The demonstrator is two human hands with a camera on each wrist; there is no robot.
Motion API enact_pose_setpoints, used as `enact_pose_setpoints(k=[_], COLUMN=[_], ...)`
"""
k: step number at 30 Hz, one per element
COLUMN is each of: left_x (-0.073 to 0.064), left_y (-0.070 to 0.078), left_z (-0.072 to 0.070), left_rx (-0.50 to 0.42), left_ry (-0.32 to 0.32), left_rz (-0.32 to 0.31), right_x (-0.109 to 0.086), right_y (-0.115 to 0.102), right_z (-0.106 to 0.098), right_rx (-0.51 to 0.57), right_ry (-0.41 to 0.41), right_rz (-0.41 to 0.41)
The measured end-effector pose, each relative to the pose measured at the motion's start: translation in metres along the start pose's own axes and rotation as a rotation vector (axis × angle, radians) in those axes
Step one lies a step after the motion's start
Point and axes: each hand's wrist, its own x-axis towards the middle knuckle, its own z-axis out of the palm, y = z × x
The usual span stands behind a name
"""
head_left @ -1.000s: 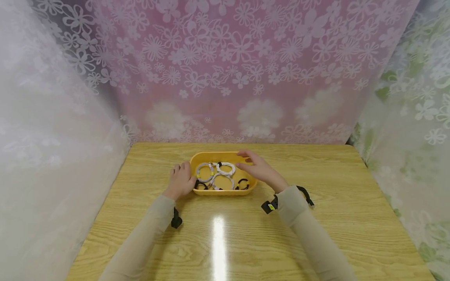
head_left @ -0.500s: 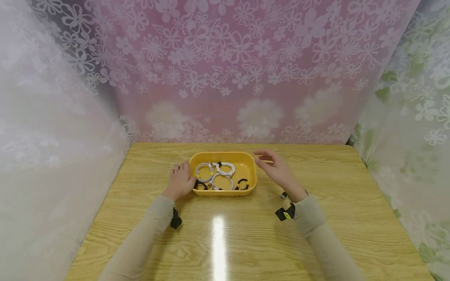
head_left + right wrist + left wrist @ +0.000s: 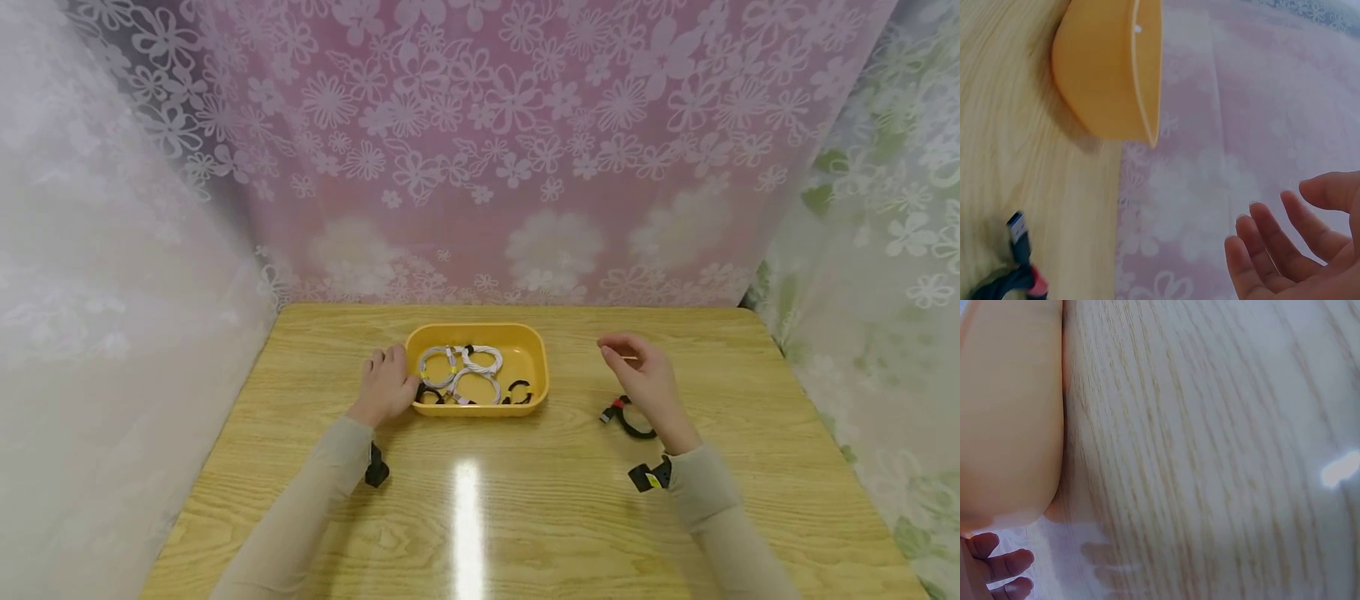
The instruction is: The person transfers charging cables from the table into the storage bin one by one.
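My left hand (image 3: 385, 385) rests against the left end of a yellow plastic basket (image 3: 536, 354). In the left wrist view, bent fingers (image 3: 1010, 565) show past the basket's corner (image 3: 1013, 425), their tips apart from it. Inside the basket lie a grey coiled cable (image 3: 437, 367), white coiled cables (image 3: 482, 361) and small black coiled cables (image 3: 517, 393). Well right of the basket, my right hand (image 3: 647, 382) hovers with nothing in it, thumb and fingers apart. A black USB cable (image 3: 637, 431) with a red tie lies coiled on the table under it, partly covered.
The wood-grain table (image 3: 525, 500) reaches back to a pink floral curtain (image 3: 480, 167). Pale curtains (image 3: 112, 333) hang at both sides. Each wrist bears a small black camera (image 3: 647, 477).
My right hand has moved from over the basket's right end out to the right. More of the black USB cable shows. The left hand and basket have stayed put.
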Motion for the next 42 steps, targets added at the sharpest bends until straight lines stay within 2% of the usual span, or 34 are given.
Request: enact_pose_setpoints(k=[4,6,8,12,17,23,28,35,42], left_x=[0.0,0.0,0.0,0.0,0.0,-0.001,-0.001,0.0,0.0], left_y=[-0.001,-0.001,-0.002,-0.001,-0.001,0.0,0.0,-0.001,0.0], left_z=[0.0,0.001,0.001,0.001,0.001,0.0,0.001,0.0,0.001], left_rx=[0.0,0.004,0.001,-0.006,-0.005,-0.012,-0.008,-0.009,-0.016], left_ry=[0.002,0.004,0.008,0.009,0.002,0.006,0.012,0.019,0.024], left_rz=[0.004,0.006,0.008,0.011,0.01,0.002,0.008,0.022,0.012], right_x=[-0.012,-0.017,-0.022,-0.03,-0.04,-0.044,-0.048,-0.049,-0.045], right_y=[-0.009,-0.007,0.006,0.046,0.065,0.076,0.085,0.09,0.093], right_z=[-0.012,-0.016,-0.019,-0.022,-0.026,-0.028,-0.027,-0.027,-0.027], right_rx=[-0.042,-0.069,-0.083,-0.105,-0.153,-0.237,-0.241,-0.253,-0.277], right_ry=[0.033,0.046,0.056,0.073,0.089,0.048,-0.024,-0.075,-0.126], right_rz=[0.002,0.028,0.054,0.124,0.216,0.315,0.386,0.408,0.395])
